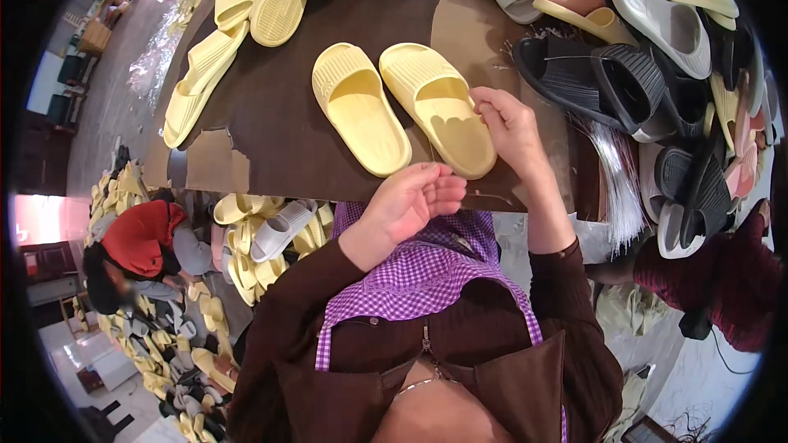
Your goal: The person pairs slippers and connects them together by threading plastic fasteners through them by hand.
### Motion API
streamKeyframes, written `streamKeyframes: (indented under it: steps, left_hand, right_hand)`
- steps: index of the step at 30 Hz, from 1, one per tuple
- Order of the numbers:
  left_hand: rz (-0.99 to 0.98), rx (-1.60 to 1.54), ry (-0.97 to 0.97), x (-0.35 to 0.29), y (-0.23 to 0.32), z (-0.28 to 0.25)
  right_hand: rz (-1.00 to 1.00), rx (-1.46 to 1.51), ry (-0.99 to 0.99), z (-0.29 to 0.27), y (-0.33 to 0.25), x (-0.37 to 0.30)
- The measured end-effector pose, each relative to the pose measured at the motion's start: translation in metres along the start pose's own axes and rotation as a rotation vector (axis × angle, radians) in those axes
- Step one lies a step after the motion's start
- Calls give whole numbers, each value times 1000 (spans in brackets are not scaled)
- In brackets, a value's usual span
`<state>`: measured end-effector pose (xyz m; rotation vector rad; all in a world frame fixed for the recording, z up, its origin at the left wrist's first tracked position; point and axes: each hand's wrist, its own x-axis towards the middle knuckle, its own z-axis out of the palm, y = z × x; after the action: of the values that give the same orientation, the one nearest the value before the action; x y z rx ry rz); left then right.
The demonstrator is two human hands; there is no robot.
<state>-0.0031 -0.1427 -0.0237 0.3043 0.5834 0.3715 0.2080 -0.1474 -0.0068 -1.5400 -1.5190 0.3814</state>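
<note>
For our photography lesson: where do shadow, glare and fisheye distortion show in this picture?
Head view: a shadow darkens the footbed of the yellow slipper by the right hand; a bright patch at far left looks washed out; the fisheye image curves into black corners.

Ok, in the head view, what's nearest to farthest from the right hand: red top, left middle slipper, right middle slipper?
1. Right middle slipper: beside the right hand.
2. Left middle slipper: left of that.
3. Red top: far left, lower down.
</note>
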Motion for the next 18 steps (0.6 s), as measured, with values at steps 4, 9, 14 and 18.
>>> streamKeyframes:
  steps: [4, 9, 14, 18]
  left_hand:
    - [107, -87, 4, 28, 10, 13]
    - [176, -158, 41, 58, 18, 15]
    - [202, -71, 62, 66, 18, 11]
    - [213, -45, 68, 70, 18, 11]
  right_hand:
    - [-1, -36, -12, -8, -7, 16]
    - [6, 43, -12, -2, 10, 47]
    - [-14, -27, -104, 20, 7, 89]
    - [7, -202, -192, 40, 12, 124]
